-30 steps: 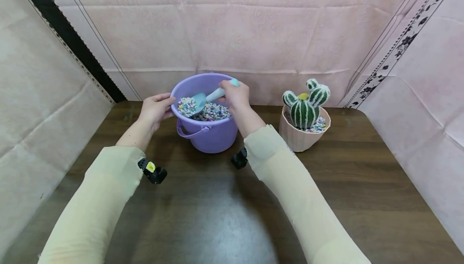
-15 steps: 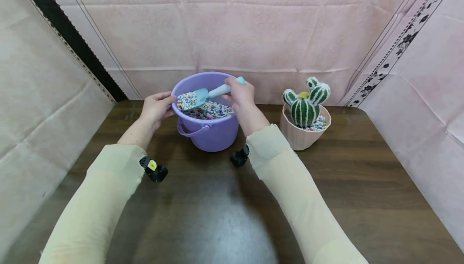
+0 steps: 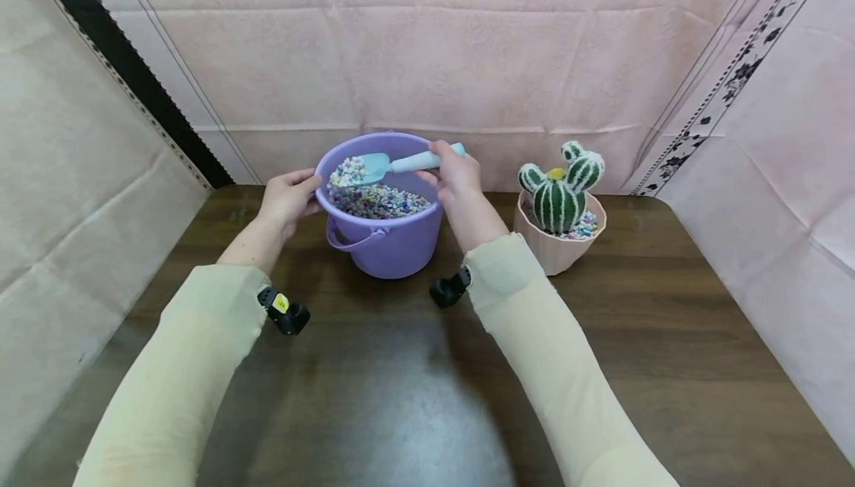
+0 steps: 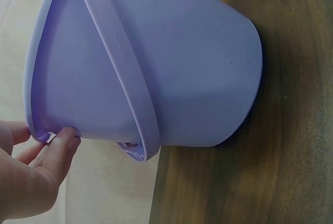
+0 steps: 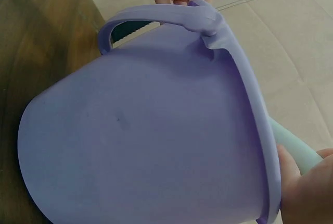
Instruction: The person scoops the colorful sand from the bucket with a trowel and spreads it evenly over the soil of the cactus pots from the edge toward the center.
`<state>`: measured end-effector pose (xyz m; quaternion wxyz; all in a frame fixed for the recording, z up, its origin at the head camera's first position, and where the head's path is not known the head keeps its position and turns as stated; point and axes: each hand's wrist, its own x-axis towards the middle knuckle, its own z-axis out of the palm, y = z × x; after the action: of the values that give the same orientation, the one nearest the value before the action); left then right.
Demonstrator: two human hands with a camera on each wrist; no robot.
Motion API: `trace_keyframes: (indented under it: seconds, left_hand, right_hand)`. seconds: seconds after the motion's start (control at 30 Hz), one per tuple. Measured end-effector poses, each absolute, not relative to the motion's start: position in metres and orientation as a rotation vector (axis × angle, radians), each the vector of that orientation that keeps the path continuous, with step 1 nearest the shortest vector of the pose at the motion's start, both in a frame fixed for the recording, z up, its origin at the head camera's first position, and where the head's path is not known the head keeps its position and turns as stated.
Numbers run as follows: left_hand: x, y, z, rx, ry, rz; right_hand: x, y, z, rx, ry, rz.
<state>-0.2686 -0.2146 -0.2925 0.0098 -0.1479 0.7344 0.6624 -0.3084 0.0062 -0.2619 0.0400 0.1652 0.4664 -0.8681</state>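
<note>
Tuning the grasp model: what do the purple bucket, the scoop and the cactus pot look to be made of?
Purple bucket: likely moulded plastic, smooth matte wall, thin moulded handle. Scoop, gripped by the right hand: probably plastic, pale blue, one piece. Pot: pink, ribbed, matte; plastic or ceramic, can't tell. Left hand touches the bucket's rim.

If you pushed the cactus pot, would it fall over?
Probably not easily. The pot looks short and wide, and the pebbles inside likely weigh it down. On the smooth wooden table it would probably slide. The round cactus sticks up above the rim, so a hard shove might tip it.
</note>
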Motion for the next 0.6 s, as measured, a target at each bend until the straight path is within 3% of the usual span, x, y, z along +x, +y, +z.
trace_keyframes:
  seconds: [0.6]
  left_hand:
    - [-0.266,-0.215,-0.292,-0.507,2.345,2.107]
  right_hand:
    - [-0.311,0.039,-0.244,0.499,1.267,-2.736]
